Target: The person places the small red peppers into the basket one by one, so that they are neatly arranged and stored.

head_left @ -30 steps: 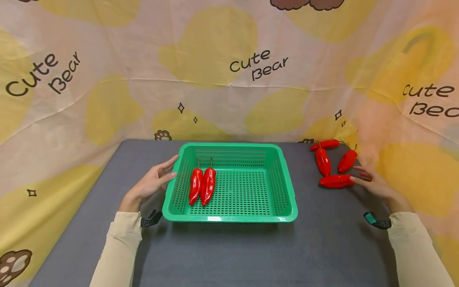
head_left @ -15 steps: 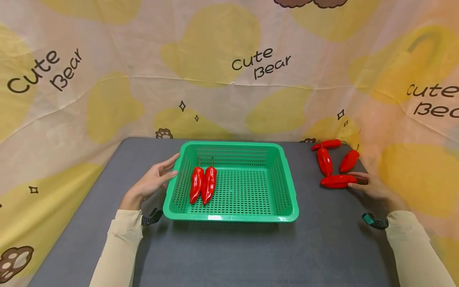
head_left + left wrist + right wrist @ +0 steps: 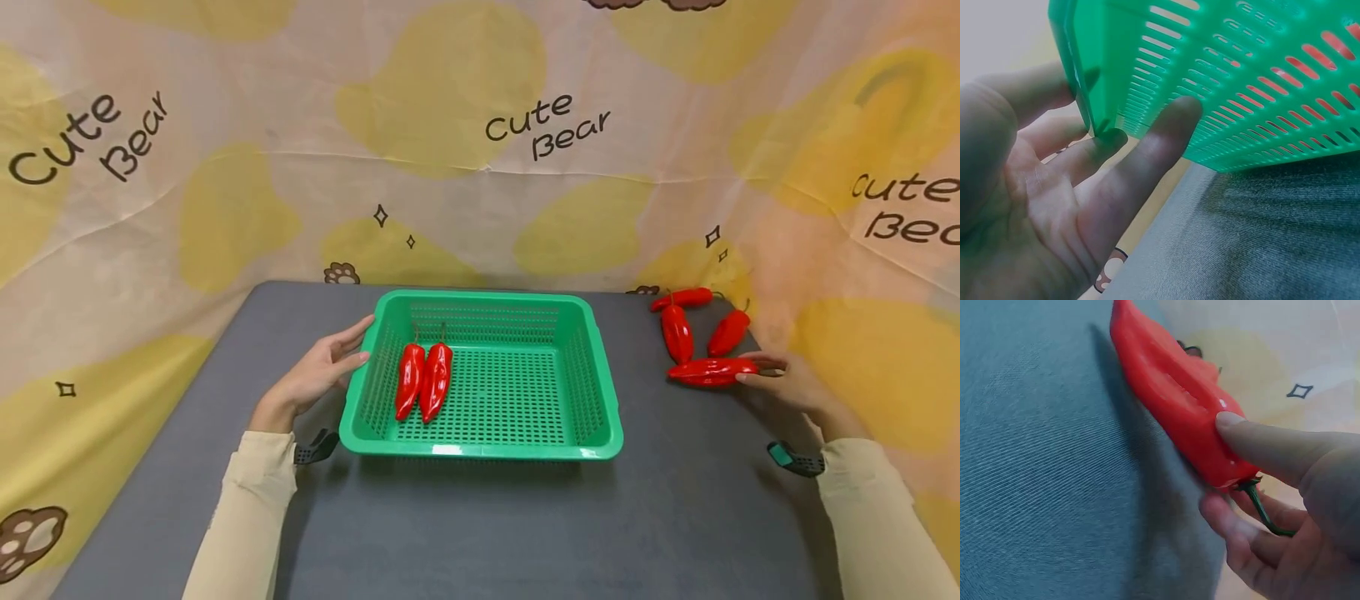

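At the left end of a green plastic basket, my left hand touches the rim and outer wall. Its fairly straight fingers lie against the slotted side in the left wrist view. Inside the basket, two red chili peppers lie side by side on the left. Over on the right, my right hand pinches another red chili pepper near its green stem, thumb on top and fingers below. In the right wrist view, a shadow falls beside this pepper on the cloth.
Three more red chili peppers lie at the table's back right corner, just beyond the pinched one. A grey cloth covers the table. Printed fabric hangs behind and along both sides, close to the right hand.
My right hand has closed its thumb and fingers on the nearest chili pepper, which has shifted slightly right. The left hand stays at the basket's left rim. The head view tilts slightly.
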Tool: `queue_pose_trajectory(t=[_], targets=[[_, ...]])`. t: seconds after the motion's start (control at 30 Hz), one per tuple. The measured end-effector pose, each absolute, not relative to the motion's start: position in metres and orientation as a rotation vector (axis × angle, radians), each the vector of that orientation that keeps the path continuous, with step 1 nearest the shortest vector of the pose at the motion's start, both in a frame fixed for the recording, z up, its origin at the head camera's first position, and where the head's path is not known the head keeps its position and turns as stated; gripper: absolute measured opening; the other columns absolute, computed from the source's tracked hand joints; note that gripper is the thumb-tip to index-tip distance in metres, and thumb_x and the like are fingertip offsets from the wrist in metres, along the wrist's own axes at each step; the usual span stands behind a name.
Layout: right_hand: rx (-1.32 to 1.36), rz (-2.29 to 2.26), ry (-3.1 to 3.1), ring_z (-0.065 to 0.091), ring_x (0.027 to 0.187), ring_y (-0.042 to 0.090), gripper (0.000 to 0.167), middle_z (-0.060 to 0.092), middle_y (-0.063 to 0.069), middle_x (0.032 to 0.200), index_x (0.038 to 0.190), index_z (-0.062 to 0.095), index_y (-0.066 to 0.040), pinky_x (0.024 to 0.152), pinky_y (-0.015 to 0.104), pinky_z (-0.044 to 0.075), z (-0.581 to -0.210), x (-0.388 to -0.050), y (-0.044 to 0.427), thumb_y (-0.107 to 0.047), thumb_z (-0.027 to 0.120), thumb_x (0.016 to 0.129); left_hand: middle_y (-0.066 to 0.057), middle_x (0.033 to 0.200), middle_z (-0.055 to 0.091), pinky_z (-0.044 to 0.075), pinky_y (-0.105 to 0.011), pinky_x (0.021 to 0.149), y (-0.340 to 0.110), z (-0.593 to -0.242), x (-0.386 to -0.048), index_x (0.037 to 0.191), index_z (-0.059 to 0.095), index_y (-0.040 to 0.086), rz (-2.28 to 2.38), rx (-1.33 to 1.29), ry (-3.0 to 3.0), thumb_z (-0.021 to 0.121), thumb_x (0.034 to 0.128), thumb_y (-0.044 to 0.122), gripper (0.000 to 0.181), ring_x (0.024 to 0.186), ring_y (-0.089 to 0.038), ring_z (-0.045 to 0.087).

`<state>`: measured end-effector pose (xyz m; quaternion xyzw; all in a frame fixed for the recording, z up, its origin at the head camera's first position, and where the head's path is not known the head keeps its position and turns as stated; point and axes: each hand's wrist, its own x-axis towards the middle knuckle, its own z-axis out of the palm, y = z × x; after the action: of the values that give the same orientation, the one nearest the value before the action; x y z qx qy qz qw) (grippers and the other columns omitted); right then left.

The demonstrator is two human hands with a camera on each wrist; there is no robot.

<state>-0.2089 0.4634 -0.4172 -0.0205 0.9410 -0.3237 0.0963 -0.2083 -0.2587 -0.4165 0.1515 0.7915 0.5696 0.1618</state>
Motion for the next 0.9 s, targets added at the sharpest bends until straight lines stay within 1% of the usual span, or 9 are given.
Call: queue_pose_trajectory(t=[0.17, 0.23, 0.33, 0.47, 0.53, 0.7, 0.77, 0.83, 0.9], targets=[[-0.055, -0.935, 2.806, 0.066, 0.095, 0.016, 0.058, 0.058, 0.038, 0.132, 0.138, 0.052, 0.011, 0.07, 0.029, 0.056, -0.404, -0.206, 0.465, -0.03, 0.066, 0.099, -0.01, 0.171, 0.016, 0.06, -0.037, 0.075, -0.258, -0.414, -0.211, 0.164, 0.017, 0.023, 1.625, 0.458, 2.262, 0.053, 0.1067, 0.026, 0.068, 0.154, -0.038, 0.023], [-0.091, -0.939, 2.825, 0.066, 0.093, 0.01, 0.057, 0.063, 0.032, 0.128, 0.137, 0.053, 0.011, 0.071, 0.028, 0.057, -0.4, -0.206, 0.465, -0.028, 0.067, 0.099, -0.01, 0.171, 0.016, 0.06, -0.037, 0.073, -0.258, -0.415, -0.21, 0.164, 0.017, 0.023, 1.623, 0.45, 2.266, 0.053, 0.1065, 0.026, 0.068, 0.153, -0.039, 0.024], [-0.154, -0.983, 2.866, 0.06, 0.088, -0.007, 0.054, 0.072, 0.001, 0.112, 0.136, 0.053, 0.011, 0.07, 0.023, 0.057, -0.396, -0.204, 0.464, -0.022, 0.07, 0.097, -0.01, 0.171, 0.015, 0.06, -0.038, 0.073, -0.258, -0.417, -0.209, 0.164, 0.017, 0.023, 1.617, 0.441, 2.262, 0.053, 0.1065, 0.027, 0.068, 0.153, -0.038, 0.025], [-0.192, -1.122, 2.917, 0.056, 0.085, -0.017, 0.051, 0.058, -0.033, 0.097, 0.137, 0.052, 0.0, 0.067, 0.017, 0.054, -0.389, -0.201, 0.459, -0.016, 0.073, 0.094, -0.01, 0.171, 0.015, 0.061, -0.04, 0.075, -0.259, -0.419, -0.207, 0.164, 0.016, 0.023, 1.627, 0.446, 2.251, 0.053, 0.1067, 0.027, 0.068, 0.147, -0.025, 0.041], [-0.178, -1.218, 2.922, 0.057, 0.085, -0.018, 0.055, 0.059, -0.036, 0.094, 0.143, 0.05, -0.008, 0.067, 0.013, 0.052, -0.384, -0.2, 0.456, -0.013, 0.073, 0.093, -0.01, 0.171, 0.016, 0.062, -0.04, 0.074, -0.259, -0.418, -0.207, 0.164, 0.017, 0.023, 1.63, 0.45, 2.253, 0.053, 0.1067, 0.027, 0.068, 0.141, -0.016, 0.047], [-0.1, -1.498, 2.86, 0.065, 0.078, -0.013, 0.085, 0.064, -0.036, 0.092, 0.162, 0.021, -0.017, 0.066, 0.01, 0.053, -0.37, -0.197, 0.446, -0.006, 0.07, 0.094, -0.011, 0.171, 0.014, 0.062, -0.042, 0.075, -0.259, -0.415, -0.207, 0.164, 0.016, 0.022, 1.645, 0.456, 2.24, 0.053, 0.1068, 0.026, 0.068, 0.148, -0.029, 0.038], [-0.075, -1.659, 2.802, 0.067, 0.073, -0.009, 0.091, 0.065, -0.034, 0.094, 0.164, 0.014, -0.019, 0.065, 0.011, 0.055, -0.367, -0.197, 0.442, -0.003, 0.069, 0.094, -0.011, 0.171, 0.015, 0.062, -0.043, 0.075, -0.259, -0.414, -0.207, 0.164, 0.016, 0.022, 1.646, 0.456, 2.242, 0.053, 0.1067, 0.026, 0.068, 0.145, -0.027, 0.042], [-0.069, -1.831, 2.722, 0.069, 0.077, -0.008, 0.087, 0.066, -0.031, 0.097, 0.163, 0.021, -0.022, 0.066, 0.011, 0.055, -0.366, -0.197, 0.439, 0.0, 0.068, 0.094, -0.011, 0.171, 0.015, 0.062, -0.043, 0.075, -0.259, -0.414, -0.207, 0.164, 0.017, 0.024, 1.638, 0.452, 2.253, 0.053, 0.1066, 0.027, 0.068, 0.138, -0.017, 0.05], [-0.073, -1.947, 2.666, 0.068, 0.081, -0.009, 0.071, 0.067, -0.027, 0.102, 0.156, 0.04, -0.021, 0.069, 0.009, 0.054, -0.367, -0.196, 0.436, 0.001, 0.067, 0.094, -0.011, 0.17, 0.016, 0.062, -0.043, 0.075, -0.259, -0.414, -0.208, 0.164, 0.017, 0.024, 1.634, 0.456, 2.256, 0.053, 0.1067, 0.027, 0.068, 0.136, -0.013, 0.051]])
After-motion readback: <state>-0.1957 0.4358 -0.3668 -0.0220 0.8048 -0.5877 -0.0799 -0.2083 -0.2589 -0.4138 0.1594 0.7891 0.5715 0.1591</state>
